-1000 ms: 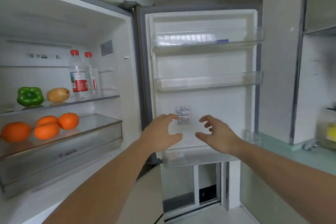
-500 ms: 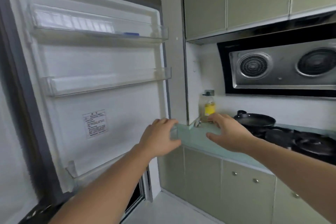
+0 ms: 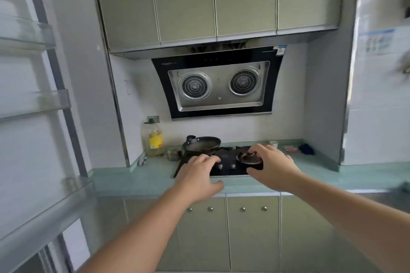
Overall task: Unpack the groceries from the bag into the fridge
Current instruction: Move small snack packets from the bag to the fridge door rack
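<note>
A: What are the hands doing?
B: The left hand [image 3: 198,176] and right hand [image 3: 272,167] hover empty, fingers loosely spread, over the green worktop [image 3: 142,180].
A: The fridge?
B: Its open door [image 3: 33,117] stands left; black hob [image 3: 230,162] ahead.

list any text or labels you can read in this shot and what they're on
No text here can be read.
Range hood: small pale brand print at its upper left, too small to read.
Sticker on the hood's top right corner: blurred.
Oil bottle: yellow label, print illegible.
Poster on the right wall: blurred.
</note>
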